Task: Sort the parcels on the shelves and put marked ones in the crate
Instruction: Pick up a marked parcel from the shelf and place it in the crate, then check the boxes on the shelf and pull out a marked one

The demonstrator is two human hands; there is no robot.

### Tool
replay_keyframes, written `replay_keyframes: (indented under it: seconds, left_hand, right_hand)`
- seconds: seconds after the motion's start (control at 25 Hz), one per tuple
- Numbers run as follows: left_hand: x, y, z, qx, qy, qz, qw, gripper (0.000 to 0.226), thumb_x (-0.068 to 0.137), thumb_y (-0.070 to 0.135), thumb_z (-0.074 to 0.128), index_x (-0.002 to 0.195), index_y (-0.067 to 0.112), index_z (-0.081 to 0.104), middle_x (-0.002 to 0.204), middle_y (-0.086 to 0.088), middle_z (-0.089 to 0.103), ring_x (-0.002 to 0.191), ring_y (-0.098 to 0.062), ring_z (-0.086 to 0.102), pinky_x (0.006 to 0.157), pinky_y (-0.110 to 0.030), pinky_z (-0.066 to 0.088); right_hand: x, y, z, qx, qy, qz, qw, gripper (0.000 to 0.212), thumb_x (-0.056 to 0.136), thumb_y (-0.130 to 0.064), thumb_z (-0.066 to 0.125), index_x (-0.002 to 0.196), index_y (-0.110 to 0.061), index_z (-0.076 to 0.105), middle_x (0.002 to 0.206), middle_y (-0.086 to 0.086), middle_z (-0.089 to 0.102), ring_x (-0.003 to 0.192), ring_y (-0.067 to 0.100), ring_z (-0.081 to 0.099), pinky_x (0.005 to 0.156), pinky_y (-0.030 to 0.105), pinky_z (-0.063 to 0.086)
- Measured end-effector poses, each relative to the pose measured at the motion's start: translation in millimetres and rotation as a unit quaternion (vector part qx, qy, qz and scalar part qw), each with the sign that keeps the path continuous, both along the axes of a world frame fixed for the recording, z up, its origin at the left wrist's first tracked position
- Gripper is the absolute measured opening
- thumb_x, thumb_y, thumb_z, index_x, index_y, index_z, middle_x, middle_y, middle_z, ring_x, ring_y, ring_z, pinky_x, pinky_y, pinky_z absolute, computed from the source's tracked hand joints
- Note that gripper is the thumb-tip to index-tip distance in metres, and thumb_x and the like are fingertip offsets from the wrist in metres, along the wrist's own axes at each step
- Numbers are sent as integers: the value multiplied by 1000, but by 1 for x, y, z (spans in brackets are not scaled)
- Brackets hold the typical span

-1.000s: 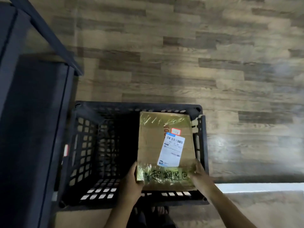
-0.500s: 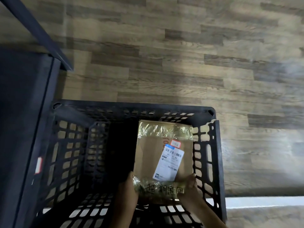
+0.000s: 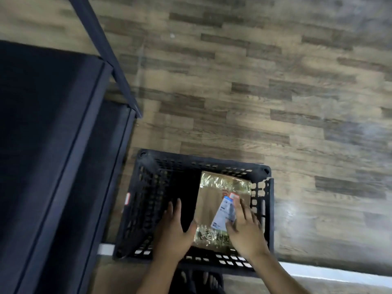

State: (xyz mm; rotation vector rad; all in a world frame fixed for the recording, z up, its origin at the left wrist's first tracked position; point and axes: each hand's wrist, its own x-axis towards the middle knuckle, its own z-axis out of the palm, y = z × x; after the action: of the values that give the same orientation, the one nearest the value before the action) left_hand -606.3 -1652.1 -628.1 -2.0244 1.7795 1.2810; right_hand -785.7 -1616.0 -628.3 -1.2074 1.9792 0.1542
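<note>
Item: black lattice-walled plastic crate, standing on the floor in the lower centre of the frame, its open top facing the camera. Contents: one brown cardboard parcel, lying flat inside against the crate's right-hand wall, its long side running up and down the frame; the dark left half of the interior shows nothing else. Parcel finish: glossy clear tape across the upper and lower ends, black handwritten characters on the lower taped band, a white shipping label set at a slant on the top face, and a small red-bordered sticker just above that label. Left hand: fingers straight and spread apart, holding nothing, placed over the dark interior just left of the parcel, thumb close to the parcel's lower left edge; contact cannot be judged. Right hand: fingers extended and slightly apart, laid over the label and the lower right part of the parcel, not curled round it; whether it presses on the surface cannot be told. Both forearms enter from the bottom edge. Surroundings: dark shelving unit filling the left side of the frame, with a dark metal post slanting from the top edge down to its corner; wood-pattern plank floor across the upper and right areas; a pale strip along the lower right.
</note>
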Motion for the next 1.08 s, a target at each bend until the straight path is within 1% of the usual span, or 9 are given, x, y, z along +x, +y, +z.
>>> replay_keyframes:
  seconds: [0.12,0.24,0.36,0.6,0.8,0.88,0.92,1.0,1.08]
  left_hand:
    - [21,-26,100,-76,8,14,997,73,91,59,35,151,30,5,161,3,8,146,-17,15,117,-36,24]
    - [46,-42,186,-133,-25,7,991,70,93,60,31,151,31,5,161,3,7,146,-20,15,116,-41,25]
    - [79,-28,261,-158,-53,19,986,70,93,60,29,151,29,7,161,0,6,148,-21,8,119,-41,17]
    - [132,37,363,-183,-64,136,972,71,92,62,25,151,30,5,161,-1,-2,148,-19,-3,121,-39,5]
    - [193,118,439,-242,-84,290,922,75,88,68,25,151,31,8,161,1,-1,148,-17,-4,121,-36,5]
    - [215,162,460,-249,-91,359,895,93,72,81,11,151,31,8,161,2,0,148,-17,-3,121,-35,6]
    - [224,184,466,-248,-96,389,882,99,66,82,5,151,31,9,161,1,1,148,-17,-3,121,-35,7]
    - [243,240,473,-249,-114,450,850,92,73,80,13,151,31,9,161,2,1,148,-17,-3,121,-35,7]
    - [260,291,475,-248,-130,496,822,76,88,69,27,151,31,8,161,2,0,148,-17,-3,121,-35,9]
  right_hand:
    - [33,-21,95,-57,-65,62,994,66,97,-39,35,149,-34,-5,160,-6,3,145,21,16,114,40,27]
    - [60,-47,172,-97,-44,131,986,62,98,-42,30,150,-30,-2,160,-7,5,146,22,14,116,39,22]
    - [92,-60,244,-115,-42,176,977,59,99,-46,25,151,-32,0,159,-11,1,148,19,4,117,42,16]
    - [166,-47,357,-176,-41,313,933,59,98,-51,21,150,-33,1,159,-14,-2,147,14,-2,117,44,10]
    - [261,-8,425,-236,-123,408,873,62,97,-50,24,151,-30,1,159,-14,-1,147,13,-2,119,44,9]
    - [301,24,440,-240,-154,465,838,61,98,-49,25,151,-30,2,159,-14,-1,147,14,-2,119,44,10]
    - [318,41,445,-236,-168,490,822,61,98,-48,26,151,-29,2,159,-13,-1,147,14,-2,119,43,11]
    - [351,86,454,-221,-194,548,783,62,98,-48,27,151,-28,2,159,-13,-2,147,15,-3,119,42,11]
    - [377,131,461,-209,-217,597,744,63,97,-49,27,151,-27,2,159,-12,-2,147,15,-4,119,42,11]
